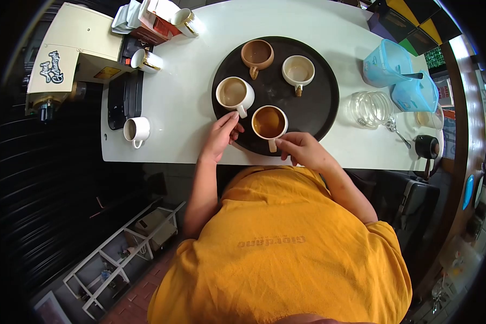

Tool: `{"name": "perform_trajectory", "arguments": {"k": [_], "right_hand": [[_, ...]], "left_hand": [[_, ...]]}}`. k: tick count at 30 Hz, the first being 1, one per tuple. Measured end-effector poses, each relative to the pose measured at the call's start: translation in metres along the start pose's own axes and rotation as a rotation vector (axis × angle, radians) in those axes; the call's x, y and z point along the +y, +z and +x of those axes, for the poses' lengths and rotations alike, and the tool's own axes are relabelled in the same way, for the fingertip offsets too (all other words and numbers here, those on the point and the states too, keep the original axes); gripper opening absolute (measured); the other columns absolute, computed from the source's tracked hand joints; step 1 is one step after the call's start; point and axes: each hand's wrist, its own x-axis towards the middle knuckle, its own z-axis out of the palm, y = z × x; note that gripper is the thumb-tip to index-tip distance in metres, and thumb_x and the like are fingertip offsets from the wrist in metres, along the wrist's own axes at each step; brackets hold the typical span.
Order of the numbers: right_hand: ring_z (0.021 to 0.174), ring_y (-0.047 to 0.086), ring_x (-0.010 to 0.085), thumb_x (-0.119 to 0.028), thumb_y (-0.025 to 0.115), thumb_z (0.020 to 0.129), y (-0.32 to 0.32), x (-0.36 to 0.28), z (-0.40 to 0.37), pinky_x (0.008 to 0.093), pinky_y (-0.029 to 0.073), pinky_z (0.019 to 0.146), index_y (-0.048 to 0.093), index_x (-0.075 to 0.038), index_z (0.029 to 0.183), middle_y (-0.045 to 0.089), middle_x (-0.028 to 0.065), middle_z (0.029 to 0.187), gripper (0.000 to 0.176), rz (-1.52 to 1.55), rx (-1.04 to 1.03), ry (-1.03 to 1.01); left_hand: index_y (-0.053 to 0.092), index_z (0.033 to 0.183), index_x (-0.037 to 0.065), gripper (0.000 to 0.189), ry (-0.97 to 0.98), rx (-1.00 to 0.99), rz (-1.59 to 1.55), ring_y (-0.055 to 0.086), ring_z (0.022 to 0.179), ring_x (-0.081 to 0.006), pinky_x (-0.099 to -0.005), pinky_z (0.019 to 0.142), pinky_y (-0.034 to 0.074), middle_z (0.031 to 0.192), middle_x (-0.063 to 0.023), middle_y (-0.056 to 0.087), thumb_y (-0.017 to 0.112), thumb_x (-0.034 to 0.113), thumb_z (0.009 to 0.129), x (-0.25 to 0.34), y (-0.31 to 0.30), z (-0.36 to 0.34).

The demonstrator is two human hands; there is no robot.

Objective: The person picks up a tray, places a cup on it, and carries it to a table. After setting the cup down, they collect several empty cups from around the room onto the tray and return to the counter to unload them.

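A round black tray carries several cups. My right hand pinches the handle of a white cup filled with amber-brown liquid, on the tray's near side. My left hand reaches over the tray's left rim with its fingers slightly apart, fingertips right at the handle of a second white cup. That one has a pale brownish interior. Further back on the tray stand a brown cup and a cream cup with a brown-gold handle.
To the left, a white mug and two gold-trimmed mugs stand near a cream-coloured machine. On the right are light-blue plastic containers, a glass jar, a spoon and a black-handled tool. The white table's front edge runs before me.
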Motion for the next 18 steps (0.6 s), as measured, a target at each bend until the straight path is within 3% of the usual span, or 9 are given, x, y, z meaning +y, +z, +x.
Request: {"name": "perform_trajectory", "arguments": {"k": [2, 4, 11, 18], "right_hand": [[0.052, 0.052, 0.0075, -0.037, 0.057, 0.091, 0.003, 0.005, 0.001, 0.0202, 0.042, 0.048, 0.065, -0.003, 0.100, 0.062, 0.0025, 0.073, 0.036, 0.083, -0.030, -0.019], [0.051, 0.050, 0.0057, -0.033, 0.056, 0.092, 0.004, 0.010, 0.000, 0.0188, 0.041, 0.047, 0.061, -0.005, 0.110, 0.061, 0.0016, 0.075, 0.034, 0.184, -0.122, 0.087], [0.055, 0.054, 0.0065, -0.035, 0.049, 0.096, 0.019, 0.011, 0.002, 0.0197, 0.044, 0.050, 0.059, -0.005, 0.101, 0.060, 0.0025, 0.079, 0.032, 0.275, -0.105, 0.083], [0.065, 0.055, 0.0100, -0.032, 0.043, 0.098, 0.025, 0.015, 0.004, 0.0245, 0.047, 0.062, 0.057, 0.000, 0.090, 0.058, 0.0039, 0.079, 0.036, 0.172, 0.092, -0.039]], "left_hand": [[0.059, 0.119, 0.013, 0.031, 0.022, -0.031, 0.027, 0.045, 0.061, -0.0024, -0.0156, 0.053, 0.032, 0.078, 0.0031, 0.059, 0.047, 0.032, 0.096, 0.003, 0.004, 0.002], [0.058, 0.121, 0.013, 0.032, 0.015, -0.060, 0.040, 0.047, 0.063, -0.0022, -0.0160, 0.053, 0.033, 0.082, 0.0026, 0.060, 0.046, 0.031, 0.097, 0.004, 0.004, 0.004], [0.059, 0.112, 0.009, 0.030, 0.042, -0.063, -0.070, 0.050, 0.067, -0.0048, -0.0178, 0.056, 0.037, 0.092, -0.0013, 0.064, 0.042, 0.030, 0.099, -0.006, 0.004, 0.011], [0.052, 0.092, 0.006, 0.026, 0.232, 0.137, -0.293, 0.061, 0.082, -0.0168, -0.0276, 0.069, 0.047, 0.098, -0.0155, 0.063, 0.039, 0.028, 0.100, -0.011, -0.017, 0.005]]}}
